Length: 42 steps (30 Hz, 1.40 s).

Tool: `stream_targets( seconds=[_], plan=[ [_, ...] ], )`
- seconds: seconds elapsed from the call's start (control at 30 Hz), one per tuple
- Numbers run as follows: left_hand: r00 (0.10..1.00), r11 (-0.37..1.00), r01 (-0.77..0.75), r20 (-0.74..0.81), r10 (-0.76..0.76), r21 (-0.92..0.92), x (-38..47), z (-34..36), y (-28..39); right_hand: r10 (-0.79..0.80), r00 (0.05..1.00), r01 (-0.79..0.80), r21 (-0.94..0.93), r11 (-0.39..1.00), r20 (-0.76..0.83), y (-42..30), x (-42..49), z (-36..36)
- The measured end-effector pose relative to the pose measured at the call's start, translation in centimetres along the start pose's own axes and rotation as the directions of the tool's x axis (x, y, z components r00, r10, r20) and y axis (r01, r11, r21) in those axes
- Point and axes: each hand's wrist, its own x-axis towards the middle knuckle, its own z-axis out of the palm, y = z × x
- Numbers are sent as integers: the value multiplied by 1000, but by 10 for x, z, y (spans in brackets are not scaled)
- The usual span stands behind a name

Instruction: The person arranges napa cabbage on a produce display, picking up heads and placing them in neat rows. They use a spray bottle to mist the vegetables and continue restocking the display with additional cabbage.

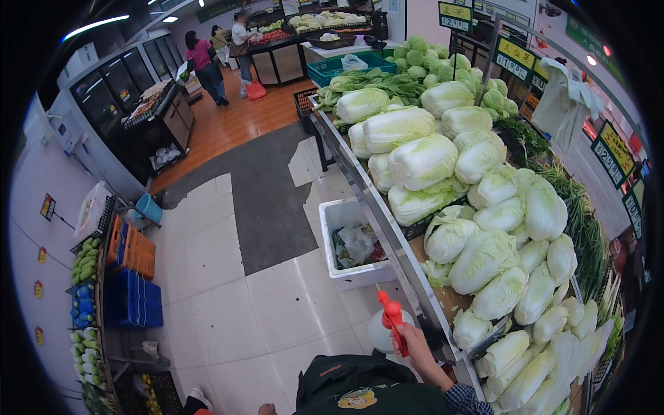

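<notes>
My right hand (413,342) is closed around the handle of a red plastic sprayer-like tool (392,314) with a small yellowish tip. Under the tool, on the floor, stands a round white container (380,332), partly hidden. Just to the right runs the metal edge of a produce stand, with Chinese cabbages (485,259) heaped on it. At the bottom edge of the picture my left hand (267,409) shows only in a small part, low beside the dark apron; its fingers cannot be made out.
A white foam box (340,275) holding plastic and vegetable scraps sits beside the stand. Blue crates (132,301) and orange crates (137,249) are stacked under the left shelf. Farther off, several people (205,65) are among produce counters. Plastic bags (563,98) hang at right.
</notes>
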Motion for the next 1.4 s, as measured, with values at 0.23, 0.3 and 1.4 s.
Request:
stream_targets(
  seconds=[0.23, 0.3, 1.4],
  plan=[
    [947, 814, 302, 60, -314, -496, 120, -71, -13, 13, 1000, -14, -36, 999, -16, -34, 116, 56],
    [955, 811, 278, 55, -293, -516, 152, -104, -27, 19, 997, -22, -35, 999, -74, -41, 144, 80],
    [740, 504, -559, -122, 661, -658, 619, -903, 266, -189, 774, 368, 187, 911, -604, -249, 537, 302]
  ],
)
